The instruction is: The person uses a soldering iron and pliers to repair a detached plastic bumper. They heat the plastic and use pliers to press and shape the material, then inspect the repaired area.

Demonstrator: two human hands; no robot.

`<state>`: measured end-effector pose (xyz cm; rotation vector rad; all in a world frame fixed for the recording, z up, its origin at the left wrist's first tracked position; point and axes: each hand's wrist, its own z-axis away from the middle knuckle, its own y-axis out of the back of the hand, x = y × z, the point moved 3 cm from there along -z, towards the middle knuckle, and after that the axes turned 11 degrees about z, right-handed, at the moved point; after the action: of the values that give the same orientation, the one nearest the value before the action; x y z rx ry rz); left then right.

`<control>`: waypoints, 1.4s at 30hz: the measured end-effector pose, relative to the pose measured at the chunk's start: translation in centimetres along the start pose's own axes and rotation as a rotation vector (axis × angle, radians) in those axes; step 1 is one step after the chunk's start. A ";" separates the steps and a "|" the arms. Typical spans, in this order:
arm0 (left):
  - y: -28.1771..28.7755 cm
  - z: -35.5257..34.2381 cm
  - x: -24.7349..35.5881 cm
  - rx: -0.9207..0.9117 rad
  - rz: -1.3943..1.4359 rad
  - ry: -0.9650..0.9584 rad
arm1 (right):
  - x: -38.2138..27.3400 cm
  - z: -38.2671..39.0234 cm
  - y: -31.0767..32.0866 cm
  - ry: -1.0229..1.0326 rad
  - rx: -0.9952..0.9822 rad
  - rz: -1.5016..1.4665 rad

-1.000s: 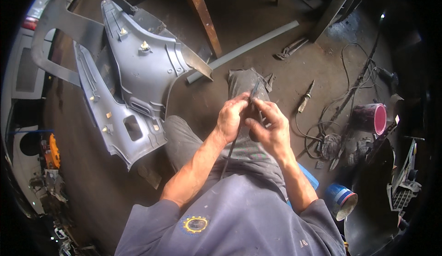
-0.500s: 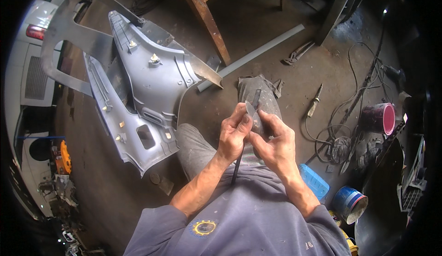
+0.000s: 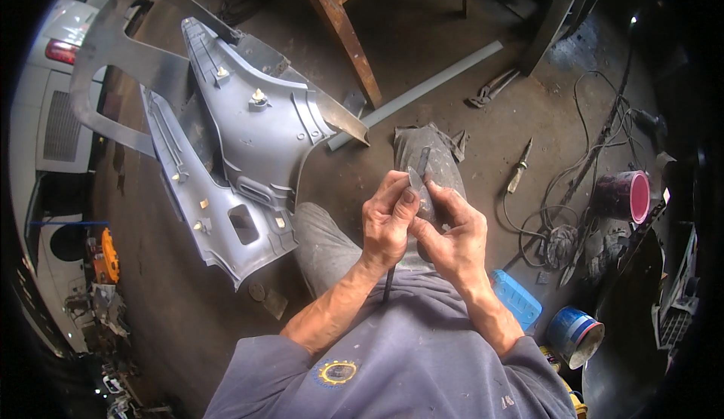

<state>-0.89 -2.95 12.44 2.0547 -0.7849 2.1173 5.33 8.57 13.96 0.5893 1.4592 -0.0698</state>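
My left hand (image 3: 387, 223) is closed, pinching a small thin grey piece (image 3: 417, 184) with a curved edge between thumb and fingers, above my lap. Close beside it, my right hand (image 3: 457, 232) has its fingers bent against the same piece from the other side; its fingertips are partly hidden. A slim dark rod (image 3: 388, 285) shows below my left hand, and a dark strip (image 3: 424, 156) shows just beyond the fingers. I cannot tell whether these are one thing.
Two grey plastic trim panels (image 3: 260, 144) with pale clips lie at the left, over a metal frame (image 3: 90, 106). Pliers (image 3: 494, 89), a soldering-iron-like tool (image 3: 519, 165) with a cord, a pink-lined bucket (image 3: 626, 196), a blue case (image 3: 516, 298) and a paint can (image 3: 575, 336) lie rightward.
The thin grey piece has turned slightly and looks narrower between my fingers. Both hands stay close together in nearly the same place.
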 end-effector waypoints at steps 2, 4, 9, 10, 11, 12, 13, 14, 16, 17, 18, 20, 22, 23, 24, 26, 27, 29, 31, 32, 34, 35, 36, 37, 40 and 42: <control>0.1 -0.1 0.0 0.019 0.020 0.025 | -0.5 -0.1 0.1 0.009 -0.005 0.060; 0.0 -0.1 -0.2 0.041 0.125 0.057 | -0.9 -0.4 0.5 0.031 -0.059 0.089; -0.2 -0.2 0.0 0.010 0.170 -0.007 | -1.1 -0.9 0.8 0.055 -0.094 0.015; -0.1 -0.1 0.1 0.013 0.132 -0.001 | -1.0 -0.8 0.7 0.035 -0.089 -0.010; 0.0 0.0 0.3 0.017 0.094 0.002 | -1.0 -0.7 0.6 0.018 -0.085 -0.036; 0.1 0.1 0.5 0.020 0.055 0.006 | -1.0 -0.7 0.4 0.020 -0.072 -0.042; 0.1 0.1 0.8 0.024 0.011 -0.007 | -0.8 -0.6 0.2 0.023 -0.058 -0.049; 0.1 0.1 1.1 0.029 -0.033 -0.017 | -0.8 -0.5 0.0 0.023 -0.045 -0.056; 0.2 0.1 1.4 0.040 -0.083 -0.055 | -1.1 -0.5 -0.1 0.021 -0.048 -0.056; 0.1 0.2 1.4 0.045 -0.087 -0.084 | -1.2 -0.5 0.0 0.020 -0.047 -0.054; 0.1 0.2 1.3 0.051 -0.091 -0.112 | -1.3 -0.5 0.0 0.027 -0.049 -0.042; 0.1 0.2 1.1 0.081 -0.072 -0.095 | -1.4 -0.6 0.1 0.038 -0.055 -0.021; 0.1 0.2 1.1 0.105 -0.084 -0.081 | -1.5 -0.6 0.2 0.056 -0.041 0.013; 0.0 0.2 1.1 0.110 -0.104 -0.076 | -1.5 -0.6 0.3 0.064 -0.032 0.032; -0.1 0.2 1.0 0.114 -0.123 -0.071 | -1.3 -0.7 0.3 0.089 -0.007 0.056; -0.2 0.1 1.0 0.104 -0.181 -0.099 | -0.9 -0.7 0.2 0.136 0.042 0.107; -0.3 0.1 0.9 0.100 -0.210 -0.112 | -1.0 -0.7 0.4 0.126 0.024 0.123; -0.7 -0.1 1.1 0.056 -0.180 -0.071 | -1.3 -0.9 1.0 0.106 -0.012 0.155; -0.8 -0.2 1.1 0.016 -0.131 -0.057 | -1.2 -0.8 1.3 0.146 -0.061 0.166; -0.7 -0.2 0.9 0.003 -0.099 -0.066 | -1.2 -0.8 1.3 0.169 -0.090 0.170; -0.6 -0.2 0.9 0.000 -0.059 -0.053 | -1.5 -0.9 1.5 0.170 -0.097 0.178; -0.5 -0.1 0.9 0.009 -0.051 -0.030 | -1.7 -0.9 1.4 0.173 -0.085 0.177; -0.4 0.0 0.9 0.018 -0.044 -0.007 | -1.8 -0.9 1.4 0.177 -0.073 0.176; -0.4 -0.1 1.2 0.010 -0.071 -0.007 | -1.8 -0.9 1.3 0.174 -0.064 0.176; -0.5 -0.4 1.6 -0.004 -0.085 0.026 | -1.8 -0.8 1.2 0.166 -0.046 0.193; -0.2 -0.5 0.9 -0.004 -0.009 0.093 | -1.7 -1.0 1.4 0.159 -0.044 0.226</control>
<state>-1.32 -2.82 13.34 1.9374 -0.7650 2.1868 4.71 9.65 16.06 0.7331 1.5340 0.1902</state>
